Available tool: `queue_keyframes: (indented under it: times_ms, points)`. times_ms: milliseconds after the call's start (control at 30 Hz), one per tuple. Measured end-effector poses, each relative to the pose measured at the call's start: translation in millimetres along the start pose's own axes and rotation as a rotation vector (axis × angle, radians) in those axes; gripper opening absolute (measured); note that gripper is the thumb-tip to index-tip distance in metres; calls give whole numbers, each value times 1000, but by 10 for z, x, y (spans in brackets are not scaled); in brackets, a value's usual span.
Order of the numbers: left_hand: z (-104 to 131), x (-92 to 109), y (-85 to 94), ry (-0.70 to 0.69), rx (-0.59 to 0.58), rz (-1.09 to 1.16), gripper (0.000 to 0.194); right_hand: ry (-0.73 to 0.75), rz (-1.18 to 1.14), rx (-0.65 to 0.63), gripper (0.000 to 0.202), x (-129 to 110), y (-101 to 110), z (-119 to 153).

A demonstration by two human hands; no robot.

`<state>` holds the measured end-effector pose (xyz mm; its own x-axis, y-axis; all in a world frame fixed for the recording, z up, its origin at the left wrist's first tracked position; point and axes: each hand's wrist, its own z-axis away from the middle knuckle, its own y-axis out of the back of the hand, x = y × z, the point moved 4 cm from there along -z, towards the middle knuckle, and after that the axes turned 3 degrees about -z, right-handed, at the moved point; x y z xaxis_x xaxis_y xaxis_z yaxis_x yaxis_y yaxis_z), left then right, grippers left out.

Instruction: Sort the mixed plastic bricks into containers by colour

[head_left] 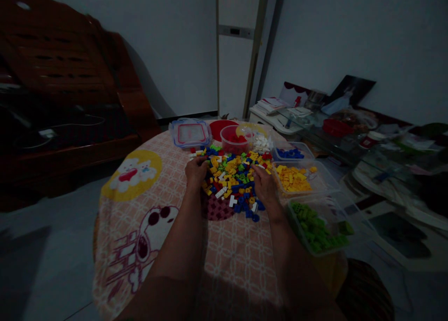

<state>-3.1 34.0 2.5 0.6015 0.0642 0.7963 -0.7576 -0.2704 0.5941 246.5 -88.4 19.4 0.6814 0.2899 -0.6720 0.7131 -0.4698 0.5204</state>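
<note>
Brick pile [229, 174] sits mid-table

The left hand [196, 172] is at the pile's left edge, the right hand [263, 182] at its right, fingers curled inward (whether either pinches a brick, I cannot tell). The mixed pieces spread between them. Right of the right hand are yellow bricks [293, 178], with green bricks [311, 230] nearer and blue bricks [290, 153] farther. Beyond the pile stands a round tub [227, 146].

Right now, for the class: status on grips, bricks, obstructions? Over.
Left grip at left edge of brick pile, right grip at its right edge; holding unclear. Mixed colours, loose on tablecloth. Possible snag: green-brick container beside right forearm.
</note>
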Motion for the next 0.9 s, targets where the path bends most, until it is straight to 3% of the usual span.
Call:
queue_keyframes:
  times_ms: [467,733,900]
  points:
    - [-30,-29,-32,-3,0,9,33,34,93,-77,44,102,-73,8]
    - [-4,4,-1,-13,1,13,31,-64,110,-38,41,100,6,3]
    - [-2,-8,-11,-2,-6,23,32,36,181,-110,48,7,-11,2]
